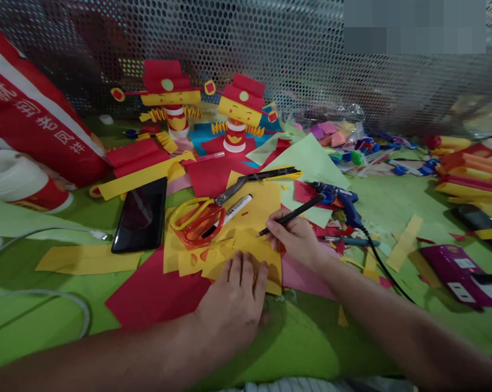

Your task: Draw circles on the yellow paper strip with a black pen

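A blurred grey block covers the upper right of the frame, and the things along the far right edge are smeared and hard to make out; the black pen's tip is too small to tell whether it touches the paper. The right hand [297, 237], just right of centre, is closed around the black pen [291, 215], which slants up to the right from the fingers. Its tip points down-left at the yellow paper [246, 245] lying at the centre of the green desk [311, 337]. The left hand [233, 299], lower centre, lies flat and open with fingers pressed on the near edge of that paper. Orange-handled scissors [199, 218] rest just beyond it, a black phone [142, 215] further left.
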Demonstrator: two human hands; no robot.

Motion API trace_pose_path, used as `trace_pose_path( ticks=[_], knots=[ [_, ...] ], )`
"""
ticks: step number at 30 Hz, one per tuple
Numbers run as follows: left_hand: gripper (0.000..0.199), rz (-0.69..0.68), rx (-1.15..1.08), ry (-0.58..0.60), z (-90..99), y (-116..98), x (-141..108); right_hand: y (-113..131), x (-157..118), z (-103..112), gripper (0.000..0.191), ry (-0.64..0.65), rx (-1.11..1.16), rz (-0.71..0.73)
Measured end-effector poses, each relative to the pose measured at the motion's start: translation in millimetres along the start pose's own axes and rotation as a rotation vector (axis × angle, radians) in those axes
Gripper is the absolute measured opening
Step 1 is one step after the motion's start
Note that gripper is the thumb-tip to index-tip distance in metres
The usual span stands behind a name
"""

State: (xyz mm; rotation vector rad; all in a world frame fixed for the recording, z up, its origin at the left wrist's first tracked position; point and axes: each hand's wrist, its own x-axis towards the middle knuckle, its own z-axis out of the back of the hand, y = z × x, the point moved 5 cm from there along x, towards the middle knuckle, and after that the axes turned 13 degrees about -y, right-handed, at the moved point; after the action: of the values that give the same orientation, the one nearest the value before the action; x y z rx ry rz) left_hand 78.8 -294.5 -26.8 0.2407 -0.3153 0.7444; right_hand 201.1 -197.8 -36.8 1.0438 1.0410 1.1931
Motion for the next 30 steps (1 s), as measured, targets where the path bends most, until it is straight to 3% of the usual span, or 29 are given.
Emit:
trace_pose_path(
  ticks=[9,18,30],
  knots=[
    [0.059,-0.026,0.016,0.016,2.0,-0.4,0.9,8.4,-6.7,-1.6,0.017,0.052,-0.045,0.151],
    [0.056,-0.016,0.03,-0.068,7.0,0.2,3.3,23.6,-11.5,-7.2,0.012,0.078,-0.239,0.461],
    [0.056,-0.024,0.058,-0.115,7.8,0.0,2.4,23.2,-14.2,-10.5,0.007,0.096,-0.218,0.526]
  ],
)
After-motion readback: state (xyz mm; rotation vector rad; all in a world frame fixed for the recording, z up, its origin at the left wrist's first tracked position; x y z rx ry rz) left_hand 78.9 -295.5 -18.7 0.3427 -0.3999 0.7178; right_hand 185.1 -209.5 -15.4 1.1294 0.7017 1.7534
